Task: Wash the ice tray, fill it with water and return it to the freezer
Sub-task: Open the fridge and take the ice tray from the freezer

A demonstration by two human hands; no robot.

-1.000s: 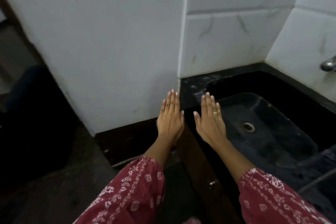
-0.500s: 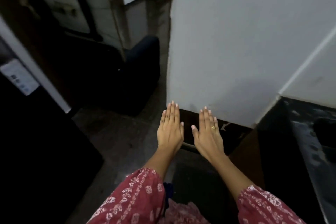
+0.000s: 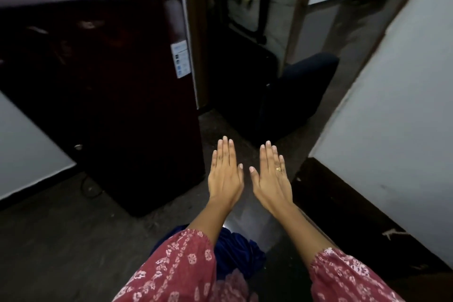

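Far left, a strip of pale wall (image 3: 24, 149) running down to the dark floor (image 3: 61, 240). Next along, a dark maroon fridge (image 3: 98, 81), door closed, upright against that wall, with a white sticker (image 3: 181, 59) high on its right edge. Just right of it, a brown door frame (image 3: 193, 32) and a dim room beyond. Now to the middle, near: left hand (image 3: 225, 176) out flat, palm down, fingers straight and close together, thumb alongside, gripping nothing, hovering over the floor just right of the fridge's lower corner. Below it, a red flowered sleeve (image 3: 176, 270) and a bunch of dark blue cloth (image 3: 235, 255). Right beside, not touching: right hand (image 3: 270, 179), likewise flat and palm down, fingers straight, thumb out toward the left hand, holding nothing, a small gold ring (image 3: 278, 168) on one finger. Another red flowered sleeve (image 3: 343, 277) at the near right. Farther back, a dark blue chair (image 3: 301, 86) on the floor past the door frame. Far right, a white wall (image 3: 392, 117) with a dark skirting (image 3: 355, 216) along its foot.
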